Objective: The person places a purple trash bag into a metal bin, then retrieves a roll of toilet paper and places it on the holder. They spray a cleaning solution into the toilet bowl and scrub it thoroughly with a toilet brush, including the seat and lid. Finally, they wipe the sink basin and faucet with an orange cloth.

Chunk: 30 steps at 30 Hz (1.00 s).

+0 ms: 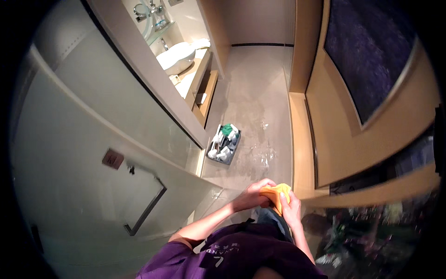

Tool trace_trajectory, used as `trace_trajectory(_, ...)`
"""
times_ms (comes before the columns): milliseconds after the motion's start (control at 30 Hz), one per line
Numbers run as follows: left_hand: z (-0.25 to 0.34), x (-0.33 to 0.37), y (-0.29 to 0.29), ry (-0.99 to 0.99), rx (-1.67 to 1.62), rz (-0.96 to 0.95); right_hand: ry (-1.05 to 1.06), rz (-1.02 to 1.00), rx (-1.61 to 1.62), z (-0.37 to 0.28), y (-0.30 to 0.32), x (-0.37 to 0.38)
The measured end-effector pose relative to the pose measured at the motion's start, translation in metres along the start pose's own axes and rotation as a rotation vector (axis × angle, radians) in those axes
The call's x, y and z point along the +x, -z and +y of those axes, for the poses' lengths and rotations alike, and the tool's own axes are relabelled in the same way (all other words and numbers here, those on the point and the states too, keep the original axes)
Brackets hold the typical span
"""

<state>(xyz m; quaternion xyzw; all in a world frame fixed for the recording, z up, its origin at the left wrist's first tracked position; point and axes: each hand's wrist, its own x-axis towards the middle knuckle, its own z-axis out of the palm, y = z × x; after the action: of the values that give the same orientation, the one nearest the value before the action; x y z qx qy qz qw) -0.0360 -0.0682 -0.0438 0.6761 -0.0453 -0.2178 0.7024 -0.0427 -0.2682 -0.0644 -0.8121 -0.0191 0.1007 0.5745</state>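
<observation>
An orange-yellow cloth [277,191] is bunched between my two hands in front of my body. My left hand [253,195] grips its left side, fingers closed around the fabric. On the other side my right hand [291,208] pinches the cloth, the thumb lying over it. Part of the fabric hangs down between the hands. Beyond them on the floor stands a dark caddy [224,145] filled with white bottles and a green cloth or scrubber [227,130].
To the left is a frosted glass door [93,195] with a metal handle [147,207]. A white basin [176,56] sits on a counter past it. Wet-looking marks [264,156] spot the floor [253,102]. A wooden panel [344,144] lines the right side.
</observation>
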Motion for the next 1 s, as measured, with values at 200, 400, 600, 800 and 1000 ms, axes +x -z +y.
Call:
trace_trajectory(200, 0.051, 0.123, 0.078, 0.001, 0.172, 0.188, 0.051, -0.051, 0.254, -0.022, 0.007, 0.174)
trace_trajectory(400, 0.056, 0.212, 0.178, -0.067, 0.218, 0.37, 0.098, -0.204, 0.144, -0.066, -0.012, 0.325)
trace_trajectory(600, 0.081, 0.311, 0.288, -0.015, 0.114, 0.353, -0.119, -0.455, 0.434, -0.078, -0.053, 0.474)
trace_trajectory(800, 0.099, 0.407, 0.417, -0.14, 0.294, 0.43, -0.185, -0.533, 0.484, -0.156, -0.097, 0.609)
trace_trajectory(1000, 0.16, 0.439, 0.52, -0.17, 0.354, 0.571, -0.139, -0.698, 0.432, -0.231, -0.138, 0.714)
